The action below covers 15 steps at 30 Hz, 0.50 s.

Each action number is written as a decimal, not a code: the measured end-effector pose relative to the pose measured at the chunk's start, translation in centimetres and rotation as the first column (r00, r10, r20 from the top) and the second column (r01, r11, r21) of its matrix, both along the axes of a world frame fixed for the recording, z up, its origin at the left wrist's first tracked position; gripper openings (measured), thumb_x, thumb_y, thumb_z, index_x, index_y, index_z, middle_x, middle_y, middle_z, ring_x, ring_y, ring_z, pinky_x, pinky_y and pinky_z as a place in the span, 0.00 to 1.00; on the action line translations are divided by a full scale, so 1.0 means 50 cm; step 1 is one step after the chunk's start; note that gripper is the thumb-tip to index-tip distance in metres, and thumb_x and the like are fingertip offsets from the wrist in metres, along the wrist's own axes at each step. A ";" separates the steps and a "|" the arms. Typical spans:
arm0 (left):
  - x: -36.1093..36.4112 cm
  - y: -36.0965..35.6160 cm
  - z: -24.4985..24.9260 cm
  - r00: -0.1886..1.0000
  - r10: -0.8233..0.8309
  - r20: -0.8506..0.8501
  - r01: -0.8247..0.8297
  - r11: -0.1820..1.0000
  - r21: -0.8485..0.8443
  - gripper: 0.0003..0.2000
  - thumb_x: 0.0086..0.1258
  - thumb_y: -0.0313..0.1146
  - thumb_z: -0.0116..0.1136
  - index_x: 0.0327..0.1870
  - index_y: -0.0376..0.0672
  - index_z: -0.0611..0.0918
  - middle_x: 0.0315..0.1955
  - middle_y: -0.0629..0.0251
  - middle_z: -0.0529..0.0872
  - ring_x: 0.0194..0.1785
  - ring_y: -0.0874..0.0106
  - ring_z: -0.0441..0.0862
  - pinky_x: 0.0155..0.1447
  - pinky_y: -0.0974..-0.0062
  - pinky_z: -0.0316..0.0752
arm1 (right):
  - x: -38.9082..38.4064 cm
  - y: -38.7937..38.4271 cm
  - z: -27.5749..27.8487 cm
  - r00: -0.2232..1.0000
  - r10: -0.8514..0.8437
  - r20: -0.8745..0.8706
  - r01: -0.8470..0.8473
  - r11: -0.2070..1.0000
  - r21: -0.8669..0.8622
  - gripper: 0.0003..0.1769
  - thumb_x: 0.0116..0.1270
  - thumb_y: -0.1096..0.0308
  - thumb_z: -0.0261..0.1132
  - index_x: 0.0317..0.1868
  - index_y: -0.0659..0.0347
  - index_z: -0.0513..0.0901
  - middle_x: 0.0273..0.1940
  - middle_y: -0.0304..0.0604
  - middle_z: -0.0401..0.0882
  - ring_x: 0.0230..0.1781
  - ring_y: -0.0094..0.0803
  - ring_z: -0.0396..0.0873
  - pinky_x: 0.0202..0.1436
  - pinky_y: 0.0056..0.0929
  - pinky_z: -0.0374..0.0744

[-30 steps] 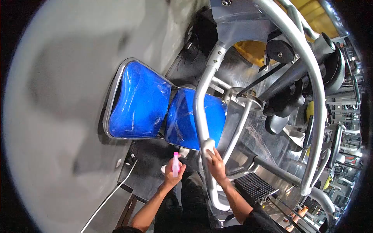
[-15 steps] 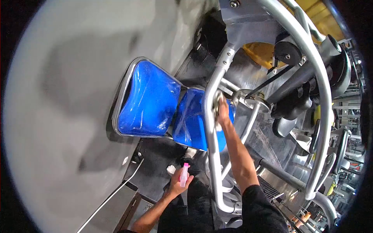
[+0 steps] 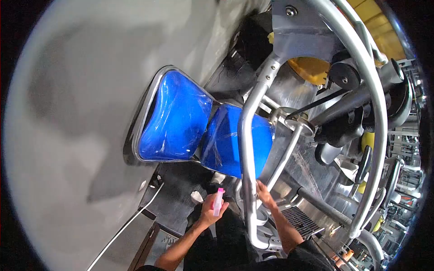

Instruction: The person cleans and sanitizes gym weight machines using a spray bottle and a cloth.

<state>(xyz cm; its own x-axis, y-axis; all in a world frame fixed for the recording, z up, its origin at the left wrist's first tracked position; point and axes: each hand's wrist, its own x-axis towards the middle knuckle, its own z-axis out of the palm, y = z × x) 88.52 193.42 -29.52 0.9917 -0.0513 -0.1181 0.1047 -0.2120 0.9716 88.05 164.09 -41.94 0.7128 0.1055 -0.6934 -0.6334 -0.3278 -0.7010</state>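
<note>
My left hand [image 3: 213, 209] is closed around a small spray bottle [image 3: 219, 202] with a pink sprayer head, held upright low in front of my body. My right hand [image 3: 265, 194] is at the lower stretch of a curved silver tube [image 3: 247, 144] of a gym machine, its fingers partly hidden against the far side. The greyish cloth that was under this hand is now hidden by the hand and tube. Just behind the tube stands a chair with a blue seat [image 3: 221, 142] and a blue backrest [image 3: 174, 119], both under wrinkled clear plastic.
A grey wall [image 3: 68, 113] runs along the left. A white cable [image 3: 126, 226] crosses the floor edge. Beyond the tube are a black pulley [image 3: 344, 75], black pads [image 3: 343, 124] and a ribbed foot plate [image 3: 300, 221]. More gym equipment fills the right edge.
My right hand has slid down the tube, from beside the blue seat to near its lower end, the arm drawing back. My left hand with the spray bottle has barely moved.
</note>
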 end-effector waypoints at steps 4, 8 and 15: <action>0.016 0.014 0.006 0.999 0.021 0.030 -0.021 1.000 0.020 0.17 0.57 0.28 0.70 0.46 0.41 0.78 0.28 0.68 0.79 0.34 0.66 0.78 0.44 0.68 0.73 | 0.065 0.052 0.052 0.989 -0.072 0.133 0.096 0.978 -0.186 0.20 0.78 0.62 0.51 0.62 0.64 0.74 0.43 0.43 0.80 0.48 0.26 0.75 0.55 0.29 0.74; 0.021 0.020 -0.004 0.996 0.059 0.074 -0.060 0.998 0.013 0.16 0.58 0.28 0.70 0.46 0.40 0.78 0.27 0.66 0.80 0.32 0.65 0.78 0.42 0.67 0.74 | 0.243 0.074 -0.003 0.924 -0.135 0.358 0.208 0.962 -0.175 0.21 0.77 0.66 0.52 0.68 0.60 0.69 0.48 0.41 0.81 0.47 0.24 0.76 0.53 0.24 0.75; 0.029 0.026 0.010 0.992 0.101 0.077 -0.102 0.995 0.012 0.13 0.58 0.27 0.69 0.42 0.40 0.79 0.27 0.65 0.80 0.33 0.65 0.79 0.42 0.67 0.73 | 0.585 0.184 0.139 0.799 -0.425 0.426 0.419 0.901 0.113 0.28 0.78 0.57 0.48 0.73 0.61 0.60 0.64 0.52 0.71 0.63 0.36 0.70 0.65 0.29 0.68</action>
<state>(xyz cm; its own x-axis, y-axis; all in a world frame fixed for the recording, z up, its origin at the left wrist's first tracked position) 89.97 194.73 -29.04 0.9978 0.0513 -0.0424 0.0527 -0.2194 0.9742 117.31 173.29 -34.98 0.9130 -0.2687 -0.3070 -0.3407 -0.0883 -0.9360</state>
